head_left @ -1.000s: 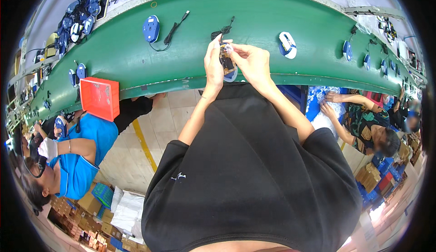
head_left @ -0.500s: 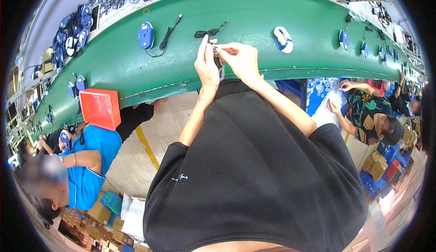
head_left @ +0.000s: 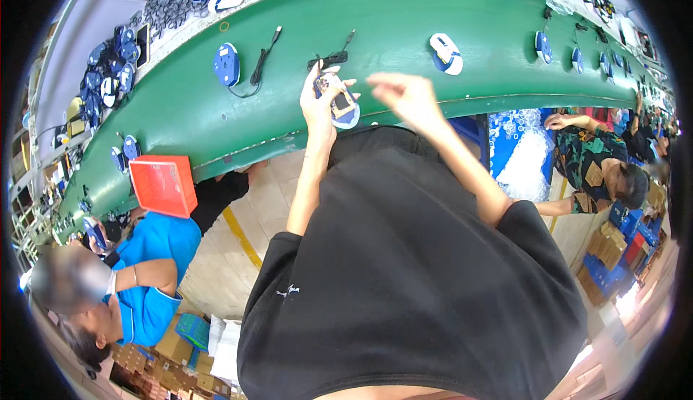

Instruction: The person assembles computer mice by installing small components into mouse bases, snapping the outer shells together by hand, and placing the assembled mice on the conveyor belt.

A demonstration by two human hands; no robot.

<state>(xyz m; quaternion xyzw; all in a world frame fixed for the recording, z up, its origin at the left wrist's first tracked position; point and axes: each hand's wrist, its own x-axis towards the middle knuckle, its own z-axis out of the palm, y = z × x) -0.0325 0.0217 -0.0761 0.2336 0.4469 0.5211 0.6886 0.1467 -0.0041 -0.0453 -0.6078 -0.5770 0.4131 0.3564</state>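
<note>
An opened computer mouse (head_left: 345, 108), its circuit board uncovered inside a blue and white base, rests in my left hand (head_left: 319, 108), with the fingers wrapped round it. Just beyond that hand lies a bundled black cable (head_left: 333, 59) on the green belt; whether it joins this mouse is hidden by the fingers. My right hand (head_left: 415, 98) hovers to the right of the mouse, apart from it. Motion smears its fingertips, so I cannot make out whether they hold anything.
On the green conveyor belt (head_left: 289, 111) lie a blue mouse (head_left: 227, 64) with its cable to the left and a white-and-blue mouse part (head_left: 446, 54) to the right. A red bin (head_left: 163, 185) stands at the left edge. Co-workers sit on both sides; parts are heaped along the far ledge.
My right hand has pulled away from the mouse toward the right. The left hand has tilted the mouse, so its inside now shows. The co-worker on the right has shifted an arm.
</note>
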